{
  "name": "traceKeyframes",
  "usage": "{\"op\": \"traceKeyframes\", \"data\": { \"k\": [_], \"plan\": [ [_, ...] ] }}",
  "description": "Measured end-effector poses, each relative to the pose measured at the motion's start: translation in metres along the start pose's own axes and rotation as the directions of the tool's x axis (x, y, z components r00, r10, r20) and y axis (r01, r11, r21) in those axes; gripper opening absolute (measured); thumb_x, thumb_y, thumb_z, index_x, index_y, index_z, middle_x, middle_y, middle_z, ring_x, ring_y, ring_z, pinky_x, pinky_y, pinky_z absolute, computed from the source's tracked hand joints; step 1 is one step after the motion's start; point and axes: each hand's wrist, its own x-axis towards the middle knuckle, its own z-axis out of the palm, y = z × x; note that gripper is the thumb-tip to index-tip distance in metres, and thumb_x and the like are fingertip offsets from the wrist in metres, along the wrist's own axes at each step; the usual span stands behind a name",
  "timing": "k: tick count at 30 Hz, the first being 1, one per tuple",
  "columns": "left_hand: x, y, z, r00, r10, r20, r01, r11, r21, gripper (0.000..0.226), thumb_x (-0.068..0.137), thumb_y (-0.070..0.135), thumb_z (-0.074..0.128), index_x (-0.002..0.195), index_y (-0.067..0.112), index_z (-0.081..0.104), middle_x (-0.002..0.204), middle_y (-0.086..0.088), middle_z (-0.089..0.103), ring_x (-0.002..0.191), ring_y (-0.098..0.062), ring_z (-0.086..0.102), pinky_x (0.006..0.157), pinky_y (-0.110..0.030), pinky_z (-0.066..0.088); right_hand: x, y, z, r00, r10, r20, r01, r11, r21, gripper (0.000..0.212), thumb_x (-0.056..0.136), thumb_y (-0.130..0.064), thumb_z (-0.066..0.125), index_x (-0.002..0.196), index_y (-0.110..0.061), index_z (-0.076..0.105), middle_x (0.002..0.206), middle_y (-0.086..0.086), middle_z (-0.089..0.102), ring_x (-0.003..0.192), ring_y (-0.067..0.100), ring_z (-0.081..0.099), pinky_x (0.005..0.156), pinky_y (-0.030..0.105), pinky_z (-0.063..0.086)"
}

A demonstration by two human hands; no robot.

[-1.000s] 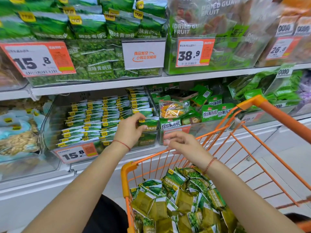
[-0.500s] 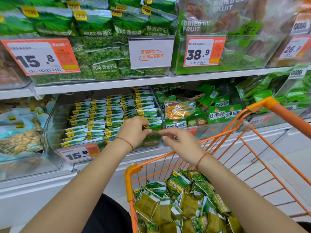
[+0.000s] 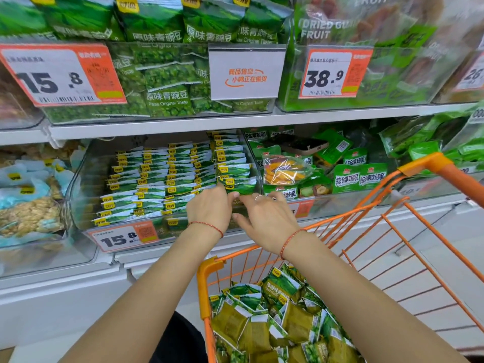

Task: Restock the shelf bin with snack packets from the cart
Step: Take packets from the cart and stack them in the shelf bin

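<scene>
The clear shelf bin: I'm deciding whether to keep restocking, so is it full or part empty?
Nearly full: the clear shelf bin holds packed rows of green packets.

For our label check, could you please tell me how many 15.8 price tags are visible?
2. The upper tag fronts the top-left pea bin; the lower tag fronts the shelf bin. Others may be hidden.

Green-and-white snack packets (image 3: 167, 176) with yellow corner labels; orange wire cart (image 3: 408, 231); red wrist strings (image 3: 209, 226).

Dried guava fruit bags (image 3: 366, 35) above an orange 38.9 price tag (image 3: 335, 73)
</scene>
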Motion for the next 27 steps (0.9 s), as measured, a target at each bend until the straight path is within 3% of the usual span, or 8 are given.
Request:
{"op": "traceKeyframes", "data": {
  "k": [5,9,12,15,20,22,25,27],
  "plan": [
    [-0.003,0.001,0.001,0.998,0.055,0.041,-0.06,0.991,0.124,0.044,0.101,0.039,0.035,0.127,0.005,0.044,0.102,-0.013,0.067,0.096,-0.031,0.063,0.063,-0.033,0.037,0.001,-0.001,0.003,0.999,-0.033,0.028,0.034,0.998,-0.043,0.043,0.098,-0.041,0.036,0.132,-0.016,0.045,0.118,0.005,0.06,0.112,0.023,0.055,0.108,0.038,0.018],
    [0.001,-0.005,-0.01,0.988,0.054,0.144,-0.055,0.998,0.003,0.047,0.097,0.052,0.036,0.083,0.011,0.054,0.085,-0.008,0.063,0.078,-0.028,0.058,0.06,-0.029,0.037,0.001,0.002,-0.001,0.998,-0.061,-0.02,0.061,0.998,-0.013,0.034,0.095,-0.028,0.045,0.124,-0.011,0.054,0.109,0.009,0.062,0.106,0.028,0.056,0.1,0.037,0.033],
    [0.004,-0.007,-0.015,0.993,0.017,0.118,-0.003,0.993,-0.117,0.06,0.093,0.062,0.03,0.06,0.013,0.046,0.059,-0.003,0.049,0.058,-0.022,0.05,0.049,-0.027,0.031,-0.001,0.006,-0.004,0.947,-0.069,-0.313,0.083,0.996,0.032,0.018,0.082,-0.017,0.053,0.085,-0.007,0.068,0.074,0.009,0.063,0.07,0.03,0.061,0.062,0.032,0.048],
    [0.002,-0.006,-0.012,0.997,-0.041,0.07,0.052,0.984,-0.168,0.061,0.097,0.055,0.027,0.057,0.013,0.045,0.055,-0.002,0.045,0.056,-0.025,0.048,0.047,-0.027,0.028,-0.01,0.018,-0.013,0.913,-0.058,-0.403,0.083,0.995,0.045,0.024,0.084,-0.023,0.046,0.079,-0.014,0.067,0.068,0.001,0.062,0.064,0.024,0.059,0.061,0.029,0.046],
    [-0.002,-0.002,-0.022,0.99,-0.058,0.125,0.078,0.983,-0.164,0.06,0.097,0.057,0.027,0.065,0.012,0.052,0.059,-0.003,0.048,0.064,-0.027,0.052,0.052,-0.028,0.031,-0.043,0.05,-0.02,0.902,0.044,-0.429,0.039,0.982,0.184,0.032,0.088,-0.032,0.04,0.089,-0.019,0.069,0.064,-0.005,0.066,0.057,0.019,0.062,0.057,0.026,0.047],
    [-0.013,-0.002,-0.029,0.999,-0.029,-0.046,0.027,0.999,-0.04,0.053,0.098,0.054,0.029,0.081,0.014,0.06,0.066,-0.004,0.057,0.068,-0.029,0.056,0.052,-0.027,0.028,-0.058,0.06,-0.016,0.901,0.069,-0.428,0.025,0.977,0.21,0.032,0.088,-0.033,0.04,0.091,-0.02,0.069,0.061,-0.005,0.065,0.054,0.019,0.061,0.048,0.028,0.049],
    [-0.043,0.008,-0.038,0.888,0.184,-0.421,-0.197,0.98,0.013,0.031,0.093,0.037,0.045,0.082,0.018,0.066,0.065,0.0,0.065,0.06,-0.027,0.061,0.048,-0.024,0.025,-0.076,0.067,-0.01,0.924,0.092,-0.372,-0.014,0.978,0.208,0.029,0.09,-0.032,0.044,0.093,-0.019,0.069,0.059,-0.005,0.065,0.051,0.019,0.062,0.043,0.025,0.043],
    [-0.065,0.023,-0.037,0.811,0.403,-0.425,-0.46,0.887,-0.035,0.026,0.09,0.033,0.049,0.074,0.02,0.064,0.06,0.002,0.063,0.054,-0.024,0.06,0.041,-0.022,0.024,-0.086,0.071,-0.004,0.983,0.117,-0.141,-0.099,0.987,0.128,0.024,0.096,-0.031,0.044,0.102,-0.023,0.066,0.07,-0.003,0.069,0.063,0.021,0.064,0.048,0.025,0.038]
  ]
}}
